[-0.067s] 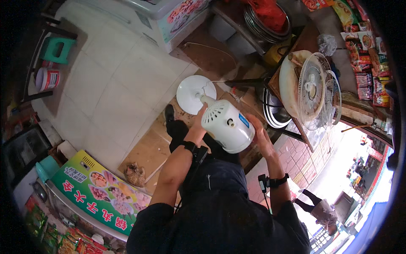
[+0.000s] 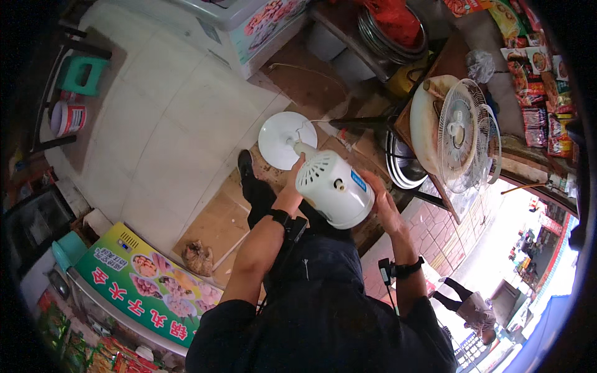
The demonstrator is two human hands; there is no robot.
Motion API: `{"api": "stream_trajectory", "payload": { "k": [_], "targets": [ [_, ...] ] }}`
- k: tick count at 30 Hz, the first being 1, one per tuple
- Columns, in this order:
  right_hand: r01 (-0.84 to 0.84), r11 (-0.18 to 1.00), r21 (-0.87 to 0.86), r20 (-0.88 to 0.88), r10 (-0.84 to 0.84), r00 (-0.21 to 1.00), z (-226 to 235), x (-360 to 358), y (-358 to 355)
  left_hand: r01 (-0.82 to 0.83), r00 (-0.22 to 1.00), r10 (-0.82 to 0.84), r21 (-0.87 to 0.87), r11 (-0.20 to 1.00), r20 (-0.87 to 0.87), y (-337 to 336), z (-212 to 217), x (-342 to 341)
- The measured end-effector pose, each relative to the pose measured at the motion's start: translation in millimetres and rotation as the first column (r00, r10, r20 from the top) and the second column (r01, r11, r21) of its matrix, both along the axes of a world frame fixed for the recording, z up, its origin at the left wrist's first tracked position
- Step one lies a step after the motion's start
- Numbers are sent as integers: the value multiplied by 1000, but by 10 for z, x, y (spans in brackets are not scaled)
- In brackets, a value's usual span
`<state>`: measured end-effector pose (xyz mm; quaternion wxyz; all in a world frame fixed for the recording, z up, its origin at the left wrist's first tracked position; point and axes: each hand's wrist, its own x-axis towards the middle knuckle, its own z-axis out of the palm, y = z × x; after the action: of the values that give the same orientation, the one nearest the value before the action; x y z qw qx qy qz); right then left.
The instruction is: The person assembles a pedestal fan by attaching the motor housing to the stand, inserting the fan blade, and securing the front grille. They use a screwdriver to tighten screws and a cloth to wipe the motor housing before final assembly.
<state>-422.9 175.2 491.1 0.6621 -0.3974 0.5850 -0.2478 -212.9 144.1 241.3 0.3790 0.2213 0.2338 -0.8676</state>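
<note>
In front of my body is a white electric fan's motor housing, with vent slots, a small knob and a blue label. It joins a short stem above a round white base near the floor. My left hand is closed around the stem side of the housing; its fingertips are partly hidden. My right hand is curled against the opposite side, its fingers partly behind the housing. The fan's white wire guards lie apart from it, on a wooden stand to the right.
Metal basins sit under the stand, and more stacked basins are at the far right. A chest freezer stands ahead. Left are a green stool and a furry brown shape on cardboard. Another person is outside.
My foot at the left has moved slightly forward. Both hands keep their places on the fan housing.
</note>
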Motion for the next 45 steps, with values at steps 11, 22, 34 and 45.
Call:
{"api": "stream_trajectory", "payload": {
  "k": [11, 22, 34, 45],
  "targets": [
    [-13, 999, 38, 112, 9, 994, 132, 229, -328, 219, 946, -143, 249, 943, -289, -541, 220, -64],
    [111, 980, 162, 263, -151, 953, 78, 363, -50, 676, 730, -680, 80, 733, 63, -883, 589, 134],
    [648, 729, 221, 490, -657, 573, 97, 1674, 649, 970, 67, -759, -219, -102, 648, -1226, 1383, 407],
    [893, 370, 255, 536, -823, 188, -268, 2249, 711, 961, -244, -949, -78, -264, 199, -1206, 835, -88]
  ]
}}
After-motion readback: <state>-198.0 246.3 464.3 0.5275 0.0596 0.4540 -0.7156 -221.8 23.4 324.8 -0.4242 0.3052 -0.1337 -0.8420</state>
